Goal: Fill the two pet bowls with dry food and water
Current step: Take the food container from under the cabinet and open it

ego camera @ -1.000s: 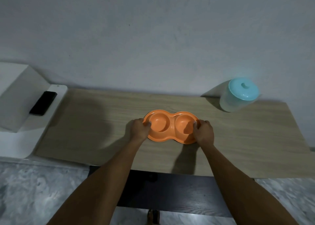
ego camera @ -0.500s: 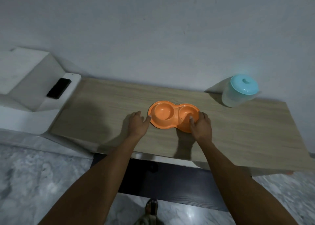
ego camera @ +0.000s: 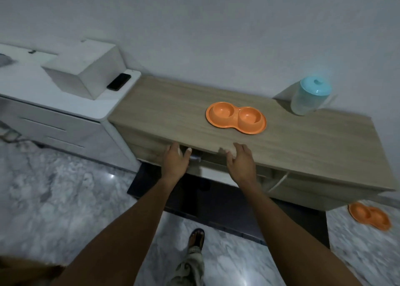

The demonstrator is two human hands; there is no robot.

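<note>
An orange double pet bowl [ego camera: 235, 119] lies empty on the wooden cabinet top [ego camera: 303, 143], with both cups bare. A clear jug with a teal lid [ego camera: 308, 96] stands at the back right by the wall. My left hand [ego camera: 175, 161] is at the cabinet's front edge, fingers apart, beside a small translucent object [ego camera: 195, 157] under the top. My right hand [ego camera: 240, 161] hovers open at the same edge, fingertips touching the wood. Neither hand touches the bowl.
A second orange double bowl [ego camera: 370, 217] lies on the marble floor at the right. A white drawer unit [ego camera: 71, 117] with a black phone [ego camera: 119, 81] adjoins the cabinet on the left. My sandalled foot [ego camera: 195, 240] stands below.
Both hands let go of the orange bowl and drew back down to the cabinet's front edge. The view pulled back and tilted, so the floor and the second bowl came into sight.
</note>
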